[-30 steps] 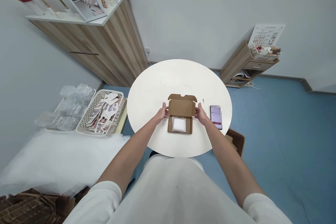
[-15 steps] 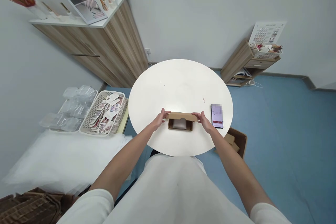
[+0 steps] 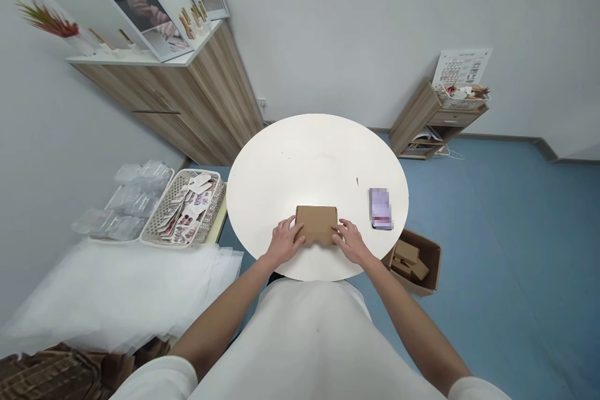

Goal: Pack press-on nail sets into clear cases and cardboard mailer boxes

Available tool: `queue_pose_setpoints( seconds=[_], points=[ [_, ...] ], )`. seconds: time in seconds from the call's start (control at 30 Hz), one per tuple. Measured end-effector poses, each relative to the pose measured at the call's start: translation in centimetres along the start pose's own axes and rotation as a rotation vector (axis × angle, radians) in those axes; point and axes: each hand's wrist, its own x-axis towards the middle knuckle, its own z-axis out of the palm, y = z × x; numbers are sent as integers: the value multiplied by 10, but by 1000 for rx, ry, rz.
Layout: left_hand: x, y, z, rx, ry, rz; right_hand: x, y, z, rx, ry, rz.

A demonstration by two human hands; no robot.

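Note:
A small brown cardboard box lies on the white round table close to my body. Its lid is down over the top, and the contents are hidden. My left hand grips its left side, thumb on the lid near the front corner. On the opposite side my right hand holds the box in the same way, fingers along the edge and thumb on top. A phone rests on the table to the right of my right hand.
Beside the table at right, a large carton on the floor holds smaller boxes. To the left stand a white basket of printed cards, clear plastic packs and a stack of white sheets. Cabinets stand by the wall.
The raised lid has come down towards me and now covers the box and the pale packet inside. Both hands have moved down and inward to the front corners. The camera view has shifted slightly.

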Motion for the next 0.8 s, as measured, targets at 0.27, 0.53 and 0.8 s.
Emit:
queue_pose_setpoints(
  seconds=[0.27, 0.53, 0.8],
  points=[
    [-8, 7, 15, 65, -27, -85, -5, -1, 20, -97, -35, 97],
    [-19, -7, 12, -170, -72, -223, -20, 9, 16, 22, 5, 45],
    [-25, -11, 26, -346, -65, -109, -23, 15, 33, 240, -29, 9]
  ],
)
